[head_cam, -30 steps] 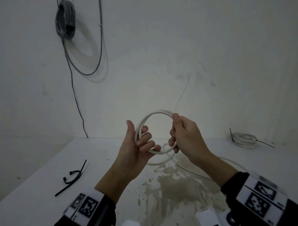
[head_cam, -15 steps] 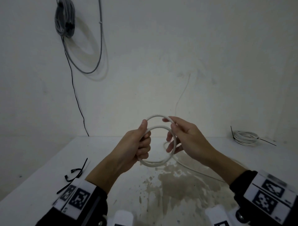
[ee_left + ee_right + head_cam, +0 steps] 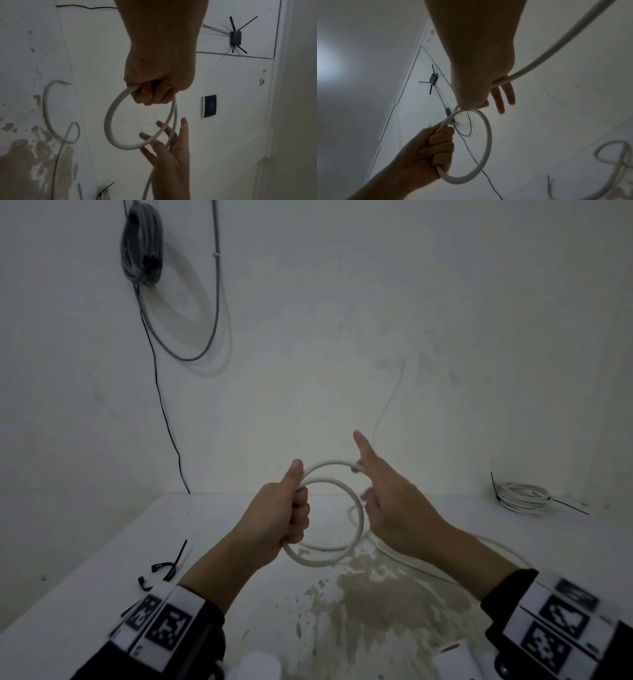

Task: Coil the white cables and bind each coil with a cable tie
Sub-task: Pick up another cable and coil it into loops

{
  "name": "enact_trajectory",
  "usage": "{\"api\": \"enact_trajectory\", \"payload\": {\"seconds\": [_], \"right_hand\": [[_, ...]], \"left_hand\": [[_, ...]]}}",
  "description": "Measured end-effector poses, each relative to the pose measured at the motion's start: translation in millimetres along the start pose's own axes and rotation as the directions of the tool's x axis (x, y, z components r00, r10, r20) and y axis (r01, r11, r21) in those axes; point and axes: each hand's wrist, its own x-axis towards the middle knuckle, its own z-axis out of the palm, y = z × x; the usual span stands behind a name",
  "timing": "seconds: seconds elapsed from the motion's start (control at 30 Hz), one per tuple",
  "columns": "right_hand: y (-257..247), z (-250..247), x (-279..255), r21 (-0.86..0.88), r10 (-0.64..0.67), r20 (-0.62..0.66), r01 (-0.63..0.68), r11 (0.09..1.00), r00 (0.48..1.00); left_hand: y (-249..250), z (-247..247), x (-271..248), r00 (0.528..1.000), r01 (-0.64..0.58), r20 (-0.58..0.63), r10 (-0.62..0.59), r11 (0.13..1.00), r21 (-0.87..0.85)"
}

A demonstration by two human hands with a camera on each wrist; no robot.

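Above the table my left hand [image 3: 291, 515] grips the left side of a small coil of white cable [image 3: 327, 463] in a fist, thumb up. The left wrist view shows the coil [image 3: 108, 121] hanging from those curled fingers [image 3: 154, 94]. My right hand [image 3: 383, 498] is at the coil's right side with straight, spread fingers [image 3: 184, 125], and the cable runs across its palm. From the right wrist, the cable [image 3: 539, 56] passes under that hand into the coil [image 3: 488, 142]. The loose rest of the cable [image 3: 411, 563] trails over the table.
A finished white coil [image 3: 522, 496] with a black tie lies at the table's back right. Black cable ties [image 3: 168, 566] lie at the left front. A brown stain [image 3: 376, 604] covers the table's middle. A grey cable bundle [image 3: 142, 244] hangs on the wall.
My left hand has closed into a fist round the coil. The right hand has let go of its pinch and spread its fingers straight, index pointing up.
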Motion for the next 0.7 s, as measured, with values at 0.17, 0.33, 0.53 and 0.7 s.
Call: {"api": "enact_trajectory", "payload": {"seconds": [0.17, 0.33, 0.53, 0.7], "right_hand": [[-2.4, 12.9, -1.6, 0.036, -0.065, -0.025, 0.066, 0.997, 0.998], [-3.0, 6.3, 8.5, 0.582, 0.145, -0.019, -0.107, 0.806, 0.989], [-13.2, -1.1, 10.0, 0.906, 0.226, 0.227, -0.29, 0.308, 0.947], [-14.6, -2.1, 13.7, 0.883, 0.311, 0.252, -0.349, 0.314, 0.917]], "left_hand": [[1.1, 3.7, -1.5, 0.998, -0.048, 0.044, 0.042, 0.988, 0.15], [10.6, 2.4, -2.5, 0.995, -0.064, 0.07, 0.066, 0.997, -0.032], [9.4, -6.6, 3.3, 0.991, -0.12, -0.052, 0.124, 0.99, 0.075], [-2.1, -13.1, 4.8, 0.97, -0.237, 0.017, 0.242, 0.932, 0.274]]}}
